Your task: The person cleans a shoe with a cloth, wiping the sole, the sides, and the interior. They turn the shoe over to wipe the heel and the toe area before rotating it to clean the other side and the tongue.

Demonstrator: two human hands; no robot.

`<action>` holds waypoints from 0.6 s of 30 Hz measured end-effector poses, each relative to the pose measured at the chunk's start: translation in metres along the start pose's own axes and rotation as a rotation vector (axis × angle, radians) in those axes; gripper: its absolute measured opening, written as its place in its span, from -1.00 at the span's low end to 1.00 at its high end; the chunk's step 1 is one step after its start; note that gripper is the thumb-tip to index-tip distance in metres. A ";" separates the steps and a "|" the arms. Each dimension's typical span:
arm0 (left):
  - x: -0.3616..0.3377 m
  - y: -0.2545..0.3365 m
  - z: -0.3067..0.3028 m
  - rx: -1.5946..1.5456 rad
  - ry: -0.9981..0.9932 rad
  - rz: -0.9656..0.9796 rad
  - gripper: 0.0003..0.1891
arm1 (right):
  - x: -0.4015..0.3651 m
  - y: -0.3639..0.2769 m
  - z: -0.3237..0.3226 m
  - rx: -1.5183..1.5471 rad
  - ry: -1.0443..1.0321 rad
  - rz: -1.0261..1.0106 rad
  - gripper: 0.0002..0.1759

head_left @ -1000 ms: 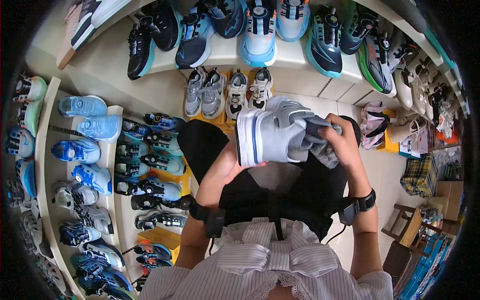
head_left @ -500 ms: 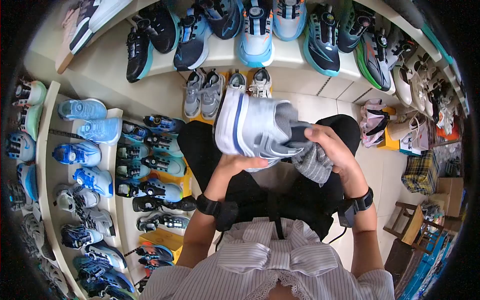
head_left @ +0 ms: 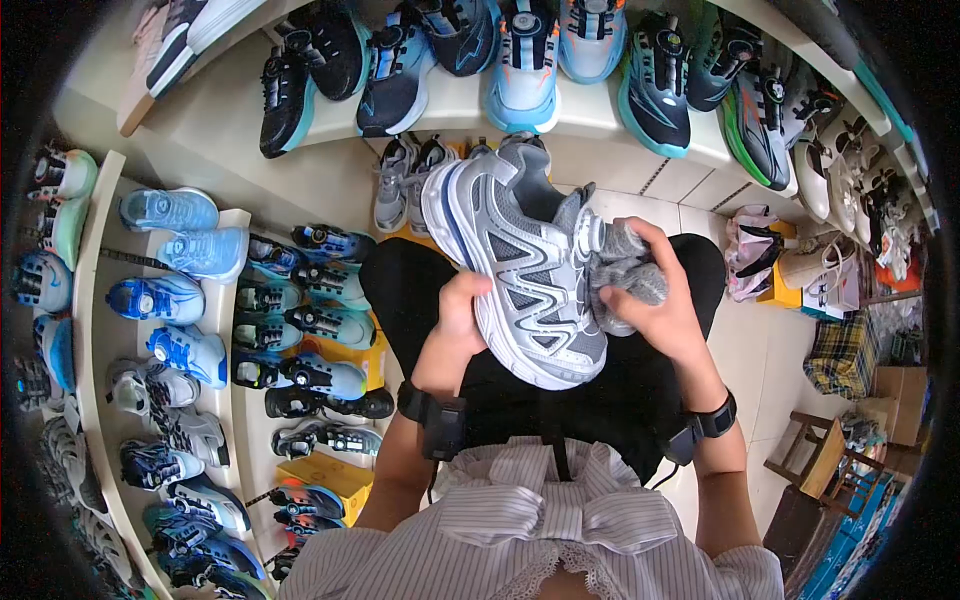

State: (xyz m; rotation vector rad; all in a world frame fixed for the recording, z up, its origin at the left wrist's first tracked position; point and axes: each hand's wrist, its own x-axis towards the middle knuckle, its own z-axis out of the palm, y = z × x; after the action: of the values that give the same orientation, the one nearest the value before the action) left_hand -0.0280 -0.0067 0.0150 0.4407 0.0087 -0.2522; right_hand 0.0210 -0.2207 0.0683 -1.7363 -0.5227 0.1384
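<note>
A grey and white sneaker (head_left: 535,285) with a round dial on its tongue is held above the lap, side facing up and toe pointing down toward my body. My left hand (head_left: 462,315) grips it by the thick white sole, the thumb lying along the sole's edge. In my right hand (head_left: 662,305) a grey cloth (head_left: 640,280) is bunched up, the fingers wrapped round it. The cloth presses against the shoe's front beside the dial. The fingers of my left hand behind the shoe are hidden.
A curved shelf (head_left: 450,108) of sneakers runs across the front. More sneakers fill the tiered shelves (head_left: 240,330) on the left. A yellow shoe box (head_left: 325,485) sits low at left. To the right are a checked bag (head_left: 843,355) and a wooden stool (head_left: 815,455).
The sneaker has turned from heel and sole showing to side showing, its toe now lower. The cloth, hanging loose at the shoe's opening before, is now bunched against the front.
</note>
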 end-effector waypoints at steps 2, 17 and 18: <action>-0.004 -0.001 0.001 0.043 -0.001 -0.032 -0.35 | 0.001 0.002 -0.003 -0.031 0.006 -0.014 -0.43; 0.005 -0.010 0.029 0.606 0.284 0.068 -0.29 | 0.013 -0.038 0.014 -0.687 -0.012 -0.638 -0.47; 0.005 -0.008 0.029 0.607 0.284 0.071 -0.29 | 0.010 -0.038 0.017 -0.716 -0.021 -0.629 -0.47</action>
State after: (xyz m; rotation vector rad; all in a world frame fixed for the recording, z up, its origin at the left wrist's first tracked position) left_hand -0.0264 -0.0275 0.0370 1.0762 0.1986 -0.1152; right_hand 0.0134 -0.1959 0.1020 -2.1526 -1.2105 -0.5388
